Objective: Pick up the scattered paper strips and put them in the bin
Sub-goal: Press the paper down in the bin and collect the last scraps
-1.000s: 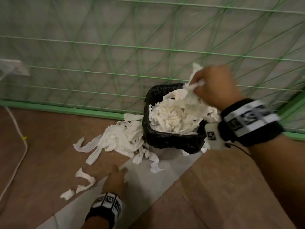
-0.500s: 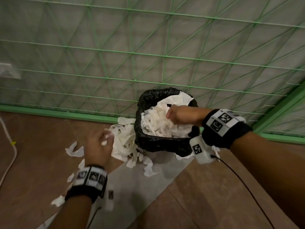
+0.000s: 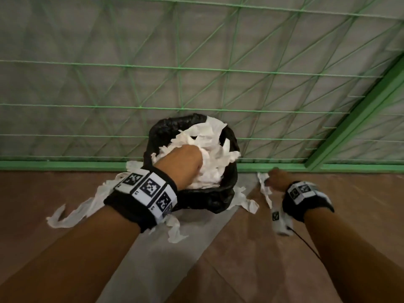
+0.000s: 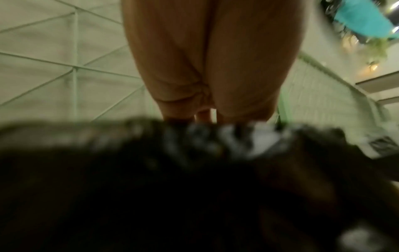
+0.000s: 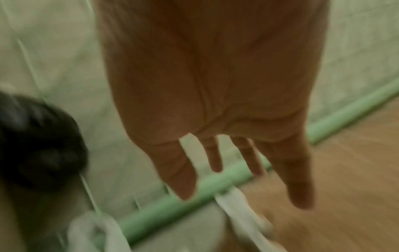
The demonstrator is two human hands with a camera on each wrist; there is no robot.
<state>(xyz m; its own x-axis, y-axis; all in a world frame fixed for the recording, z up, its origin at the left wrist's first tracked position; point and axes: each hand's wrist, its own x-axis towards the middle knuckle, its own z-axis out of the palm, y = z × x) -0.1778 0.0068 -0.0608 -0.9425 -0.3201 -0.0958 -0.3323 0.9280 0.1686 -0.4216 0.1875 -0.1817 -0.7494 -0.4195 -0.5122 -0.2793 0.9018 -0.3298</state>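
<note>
A black-lined bin [image 3: 209,200] stands against the green mesh fence, heaped with white paper strips [image 3: 209,138]. My left hand [image 3: 185,162] is pushed into that heap, its fingers buried in the paper. The left wrist view shows only the palm of this hand [image 4: 205,116] above the blurred bin rim [image 4: 151,162]. My right hand [image 3: 276,177] is down at the floor right of the bin, beside a long loose strip [image 3: 265,189]. In the right wrist view its fingers [image 5: 215,163] are spread straight over the strip [image 5: 241,209], holding nothing.
More loose strips lie left of the bin [image 3: 87,206], in front of it [image 3: 175,230] and at its right foot [image 3: 247,204]. A green base rail [image 3: 65,166] runs behind. A grey sheet [image 3: 164,259] crosses the brown floor. A cable [image 3: 306,241] trails from my right wrist.
My left hand came up from the strips left of the bin and went into the bin. My right hand left the bin and dropped to the floor on its right.
</note>
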